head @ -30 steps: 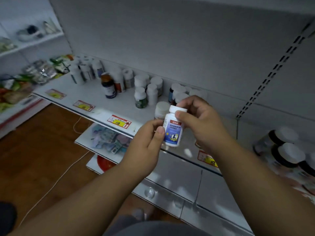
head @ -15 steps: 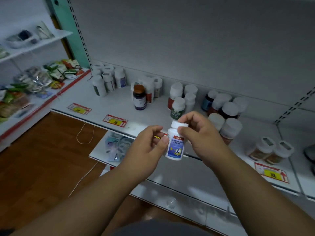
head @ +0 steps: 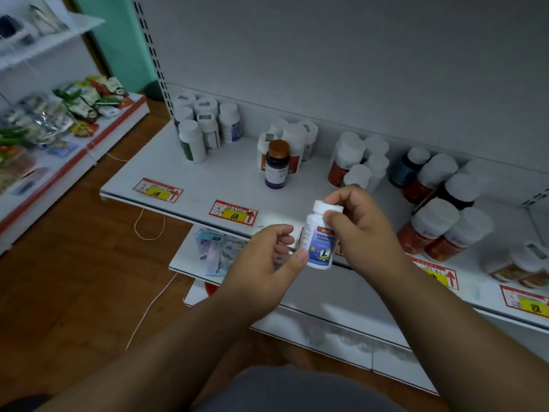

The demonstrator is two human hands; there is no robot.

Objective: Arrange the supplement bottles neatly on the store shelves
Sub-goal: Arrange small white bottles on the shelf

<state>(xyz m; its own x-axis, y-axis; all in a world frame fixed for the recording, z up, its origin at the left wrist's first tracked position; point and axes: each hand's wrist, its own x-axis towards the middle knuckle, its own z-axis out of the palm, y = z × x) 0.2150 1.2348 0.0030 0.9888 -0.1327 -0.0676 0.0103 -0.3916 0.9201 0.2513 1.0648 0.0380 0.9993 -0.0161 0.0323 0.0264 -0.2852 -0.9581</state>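
A small white bottle with a blue label (head: 319,246) is upright in the air, in front of the white shelf (head: 225,179). My right hand (head: 361,227) pinches its white cap from above and the right. My left hand (head: 269,260) holds its lower body, thumb on the label. Several groups of white-capped supplement bottles stand on the shelf: one at the back left (head: 205,126), a dark purple bottle with a brown cap (head: 277,165) in the middle, red-labelled ones at the right (head: 439,230).
Price tags (head: 233,213) line the shelf's front edge. A lower shelf (head: 190,260) carries flat packets. Another rack with snack bags (head: 71,111) stands at the left. A white cord (head: 148,230) lies on the wooden floor.
The view has swung left and down, showing more of the shelf. Both hands keep the same hold on the bottle, which has sunk lower against the shelf edge.
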